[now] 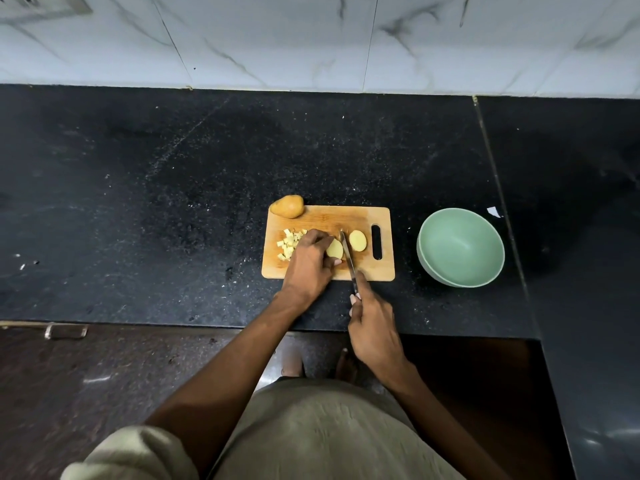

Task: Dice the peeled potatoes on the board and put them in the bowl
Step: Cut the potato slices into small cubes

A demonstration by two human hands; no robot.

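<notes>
A wooden cutting board (367, 268) lies on the black counter. My left hand (310, 263) presses a pale potato piece (334, 249) down on the board. My right hand (374, 327) grips a knife (348, 256) by the handle, forefinger along its spine, with the blade standing just right of the held piece. A cut slice (357, 240) lies flat to the right of the blade. A pile of small potato dice (289, 244) sits left of my left hand. A whole potato (287, 206) rests on the board's far left corner. The green bowl (460, 247) stands empty to the right.
The black stone counter (173, 202) runs wide to the left, with a seam and a raised slab (571, 202) right of the bowl. A marble-tiled wall (311, 39) backs it. A small white scrap (494, 212) lies beyond the bowl. My feet show on the floor below.
</notes>
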